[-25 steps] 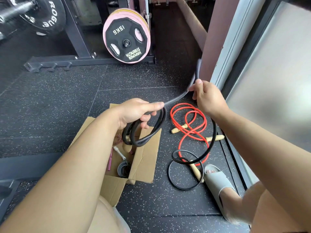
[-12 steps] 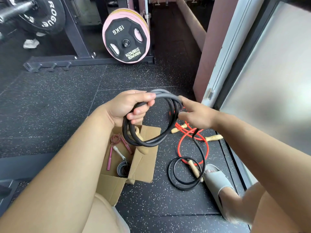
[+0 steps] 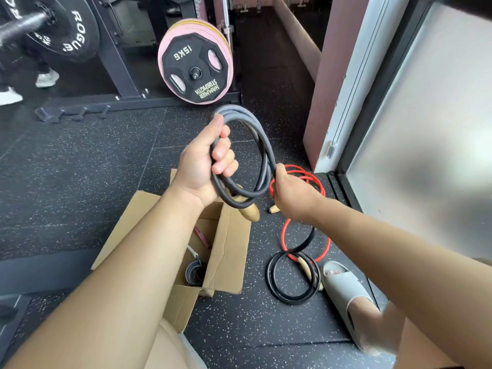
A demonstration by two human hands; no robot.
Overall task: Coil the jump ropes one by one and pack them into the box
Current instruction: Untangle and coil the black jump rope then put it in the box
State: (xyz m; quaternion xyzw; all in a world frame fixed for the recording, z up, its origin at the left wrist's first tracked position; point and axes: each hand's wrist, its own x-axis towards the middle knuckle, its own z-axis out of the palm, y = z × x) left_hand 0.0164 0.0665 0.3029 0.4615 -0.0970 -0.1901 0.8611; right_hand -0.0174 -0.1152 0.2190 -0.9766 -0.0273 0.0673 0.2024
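My left hand (image 3: 205, 166) grips several loops of a thick black jump rope (image 3: 262, 139), held upright above the open cardboard box (image 3: 229, 251). One wooden handle (image 3: 249, 210) hangs from the bottom of the coil. My right hand (image 3: 288, 194) pinches the same rope at the coil's right side. From there the loose rope drops to the floor and lies in rings (image 3: 291, 278) around its other wooden handle. A red jump rope (image 3: 302, 182) with wooden handles lies on the floor behind my right hand. Inside the box lie a coiled grey rope (image 3: 194, 271) and a pink-handled rope (image 3: 202, 238).
My foot in a grey slide sandal (image 3: 346, 291) stands beside the floor rings. A rack with a pink 15 kg weight plate (image 3: 195, 69) stands ahead, a black plate (image 3: 66, 30) at far left. A pink pillar and a glass door (image 3: 426, 129) close the right side. Another person's shoes (image 3: 46, 78) show at left.
My right hand swung in from an outstretched pull and laid another loop onto the coil. My left hand lifted the coil higher. Less rope lies on the floor.
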